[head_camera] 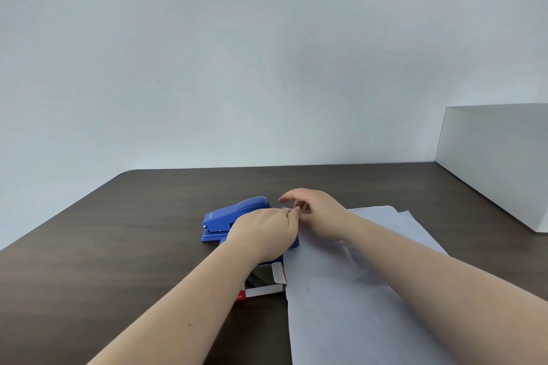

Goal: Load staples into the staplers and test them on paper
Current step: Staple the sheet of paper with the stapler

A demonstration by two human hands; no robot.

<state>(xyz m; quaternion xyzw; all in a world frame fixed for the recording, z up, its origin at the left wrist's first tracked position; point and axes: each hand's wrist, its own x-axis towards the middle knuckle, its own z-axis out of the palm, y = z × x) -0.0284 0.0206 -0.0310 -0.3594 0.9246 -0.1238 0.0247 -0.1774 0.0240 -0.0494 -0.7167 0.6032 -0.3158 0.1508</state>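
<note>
A blue stapler (229, 215) lies on the dark table (124, 234), its nose pointing left. A second blue piece (293, 241) shows under my left hand. My left hand (265, 232) is curled over the stapler's near side, fingers pinched on a small pale strip (286, 209), probably staples. My right hand (315, 213) meets it from the right, thumb and forefinger at the same strip. An opened staple box (267, 280) with a red edge sits below my left wrist. White paper sheets (341, 305) lie to the right, with a small staple mark (308, 286).
A large white box (498, 160) stands at the table's right back corner. A plain pale wall (237, 53) rises behind the table. The table's left edge runs diagonally toward me.
</note>
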